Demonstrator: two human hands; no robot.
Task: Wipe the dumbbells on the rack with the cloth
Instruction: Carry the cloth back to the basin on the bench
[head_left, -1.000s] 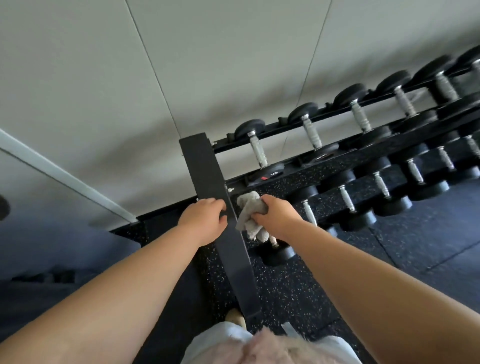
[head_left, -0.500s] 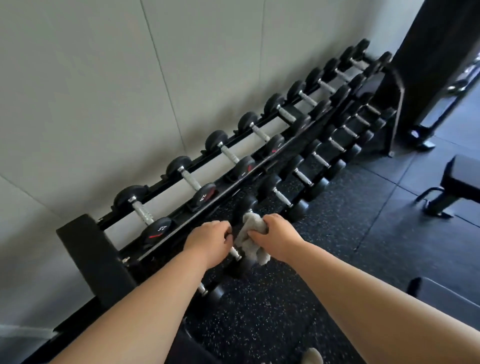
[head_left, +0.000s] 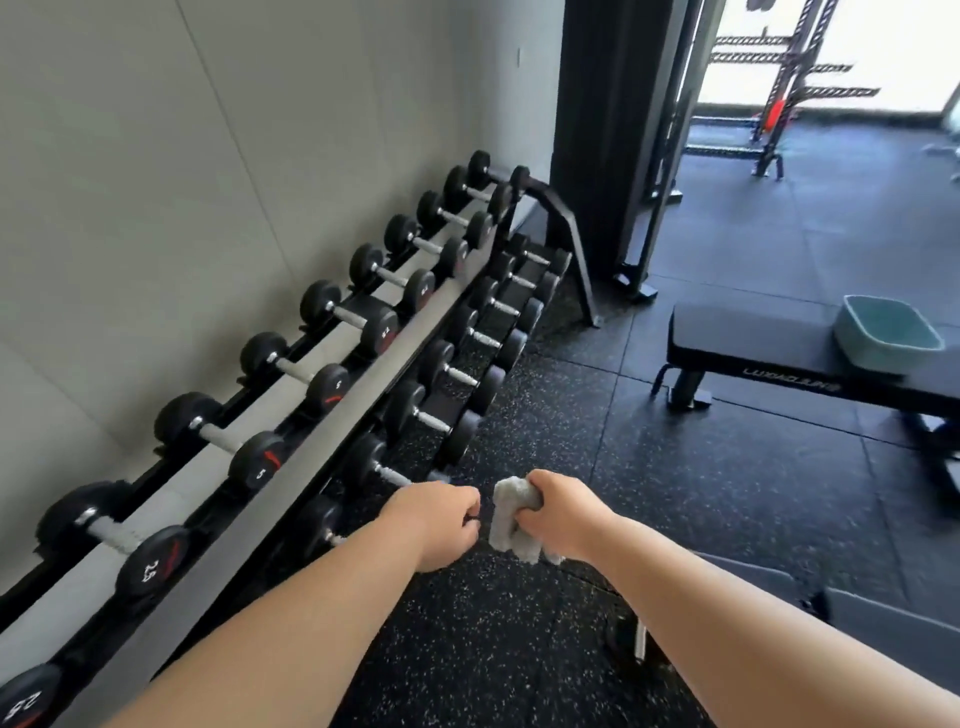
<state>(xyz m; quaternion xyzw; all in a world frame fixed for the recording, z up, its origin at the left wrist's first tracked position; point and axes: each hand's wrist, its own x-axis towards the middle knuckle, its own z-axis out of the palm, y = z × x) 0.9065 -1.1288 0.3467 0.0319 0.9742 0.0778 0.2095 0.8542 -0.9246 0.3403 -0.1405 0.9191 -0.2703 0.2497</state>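
Note:
A black two-tier rack (head_left: 358, 387) runs along the wall on the left, carrying several black dumbbells with knurled metal handles. A 5-marked dumbbell (head_left: 260, 460) sits on the upper tier. My left hand (head_left: 441, 522) is at the near end of the lower tier, its fingers curled around the front end of a lower-tier dumbbell (head_left: 387, 474), whose front head it hides. Just to its right, my right hand (head_left: 563, 514) grips a bunched grey-white cloth (head_left: 511, 525), which hangs beside the left hand's knuckles.
A flat bench (head_left: 753, 343) with a teal tub (head_left: 888, 332) on it stands at the right. A black column (head_left: 608, 130) rises behind the rack's far end, with a power rack (head_left: 779, 93) beyond. Another grey pad (head_left: 883, 623) lies at the lower right on the speckled rubber floor.
The view has swung right and up along the rack, bringing the bench and the far room into sight. Both hands stay close together at the lower tier, the cloth still in my right hand.

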